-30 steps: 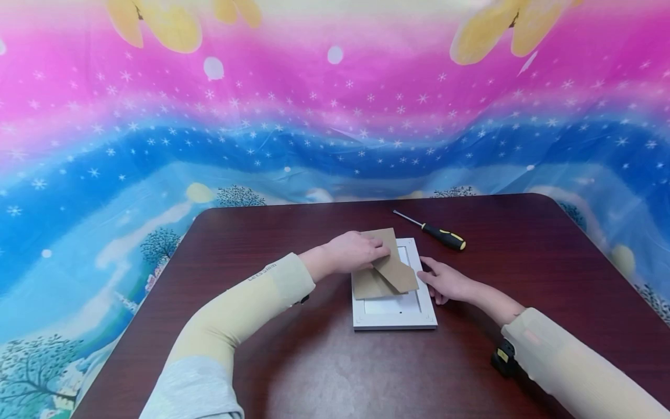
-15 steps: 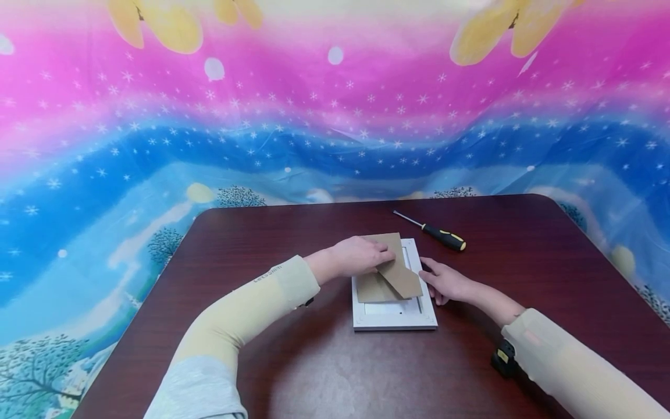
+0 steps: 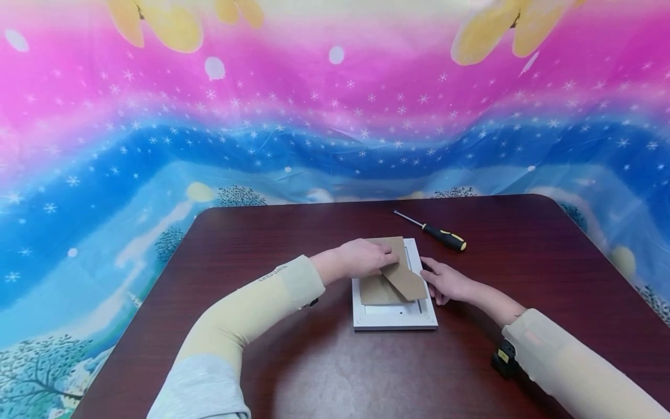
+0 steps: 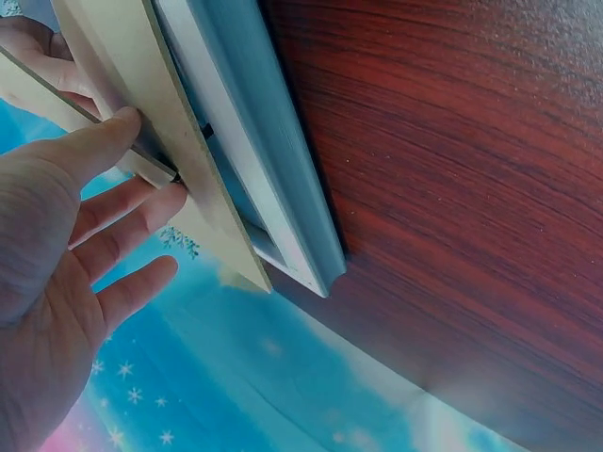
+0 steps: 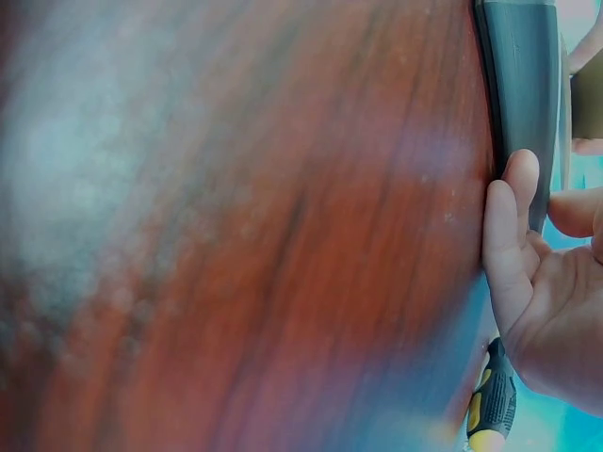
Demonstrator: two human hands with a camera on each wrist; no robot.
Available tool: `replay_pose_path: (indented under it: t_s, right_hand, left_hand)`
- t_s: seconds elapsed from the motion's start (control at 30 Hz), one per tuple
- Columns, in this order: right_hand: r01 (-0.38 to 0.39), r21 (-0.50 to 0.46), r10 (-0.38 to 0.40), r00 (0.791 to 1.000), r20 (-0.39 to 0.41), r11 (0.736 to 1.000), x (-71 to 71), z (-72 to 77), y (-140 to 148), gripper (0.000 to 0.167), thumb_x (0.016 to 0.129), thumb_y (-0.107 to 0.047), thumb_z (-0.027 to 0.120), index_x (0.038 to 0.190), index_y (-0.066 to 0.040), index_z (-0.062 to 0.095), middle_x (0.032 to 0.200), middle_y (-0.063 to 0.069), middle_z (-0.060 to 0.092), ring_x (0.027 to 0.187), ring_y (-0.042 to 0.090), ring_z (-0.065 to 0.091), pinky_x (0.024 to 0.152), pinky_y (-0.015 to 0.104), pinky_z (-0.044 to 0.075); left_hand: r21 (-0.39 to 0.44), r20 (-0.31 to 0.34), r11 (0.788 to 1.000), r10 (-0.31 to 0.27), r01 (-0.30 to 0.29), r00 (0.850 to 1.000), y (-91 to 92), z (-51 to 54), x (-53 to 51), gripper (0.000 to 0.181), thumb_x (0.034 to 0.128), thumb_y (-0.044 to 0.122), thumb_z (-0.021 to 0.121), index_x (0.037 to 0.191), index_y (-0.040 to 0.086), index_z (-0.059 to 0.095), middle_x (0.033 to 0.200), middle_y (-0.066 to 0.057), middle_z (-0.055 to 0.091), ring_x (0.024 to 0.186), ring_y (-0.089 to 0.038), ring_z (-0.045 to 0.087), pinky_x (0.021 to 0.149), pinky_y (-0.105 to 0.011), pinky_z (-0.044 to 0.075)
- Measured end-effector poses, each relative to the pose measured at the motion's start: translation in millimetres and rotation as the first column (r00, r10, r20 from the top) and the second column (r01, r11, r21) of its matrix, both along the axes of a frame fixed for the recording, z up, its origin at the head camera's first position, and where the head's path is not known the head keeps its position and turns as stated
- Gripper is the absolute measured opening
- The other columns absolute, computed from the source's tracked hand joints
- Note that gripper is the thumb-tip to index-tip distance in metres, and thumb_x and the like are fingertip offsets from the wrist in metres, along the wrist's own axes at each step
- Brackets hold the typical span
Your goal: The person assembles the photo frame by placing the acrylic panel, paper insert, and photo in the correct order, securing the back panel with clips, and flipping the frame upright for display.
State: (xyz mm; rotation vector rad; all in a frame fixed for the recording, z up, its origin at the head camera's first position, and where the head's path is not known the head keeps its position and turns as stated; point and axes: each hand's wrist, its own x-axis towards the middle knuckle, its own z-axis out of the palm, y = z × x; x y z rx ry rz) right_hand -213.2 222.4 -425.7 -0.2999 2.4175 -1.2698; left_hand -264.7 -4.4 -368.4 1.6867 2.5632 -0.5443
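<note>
A white picture frame (image 3: 395,320) lies on the table with its recess facing up. Over it is a brown backing board (image 3: 370,297) with a hinged stand leg (image 3: 405,282) raised off its face. My left hand (image 3: 363,257) pinches the stand leg between thumb and fingers, as the left wrist view shows, and the board (image 4: 141,85) sits slightly tilted above the frame (image 4: 254,141). At the frame's right side, my right hand (image 3: 445,281) holds the edge; in the right wrist view its fingers (image 5: 509,235) lie along the frame's outer side, the thumb over the rim.
A screwdriver (image 3: 444,237) with a black and yellow handle lies beyond the frame to the right. The dark red wooden table (image 3: 272,233) ends at a colourful patterned cloth (image 3: 324,116) hanging behind it.
My left hand has moved the backing board a little right and nearer to me, so it lines up more closely with the frame. The right hand and screwdriver stay put.
</note>
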Motion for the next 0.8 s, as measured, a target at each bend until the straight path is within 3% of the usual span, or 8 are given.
replay_pose_path:
  t_s: [0.17,0.4,0.8]
  right_hand:
    - [0.001,-0.001,-0.001,1.000,-0.004,1.000,1.0,0.2,-0.5,0.051,0.105,-0.012,0.037,0.146,0.012,0.017,0.060,0.006,0.050,0.042,0.015,0.050,0.046,0.035,0.049]
    - [-0.002,-0.009,0.002,1.000,-0.016,1.000,1.5,0.6,-0.9,0.050,0.105,-0.010,0.037,0.145,0.013,0.018,0.059,0.006,0.050,0.042,0.014,0.049,0.045,0.034,0.048]
    - [-0.007,-0.011,0.007,1.000,-0.021,1.000,0.9,0.3,-0.3,0.050,0.104,-0.010,0.037,0.145,0.013,0.018,0.059,0.006,0.050,0.042,0.014,0.050,0.045,0.033,0.049]
  left_hand:
    - [-0.003,0.026,1.000,0.015,-0.015,1.000,1.2,-0.7,1.4,0.037,0.0962,0.026,0.063,0.131,0.017,0.053,0.112,0.000,0.058,0.099,-0.012,0.059,0.085,-0.027,0.049]
    - [-0.019,-0.004,0.999,-0.027,0.027,1.000,4.1,-0.9,3.5,0.034,0.0960,0.026,0.063,0.128,0.017,0.055,0.109,0.000,0.058,0.096,-0.013,0.060,0.083,-0.027,0.049]
    - [-0.011,0.036,1.000,-0.023,0.024,0.999,8.1,-2.2,4.1,0.035,0.0949,0.023,0.065,0.128,0.017,0.056,0.109,0.001,0.059,0.098,-0.014,0.060,0.083,-0.028,0.049]
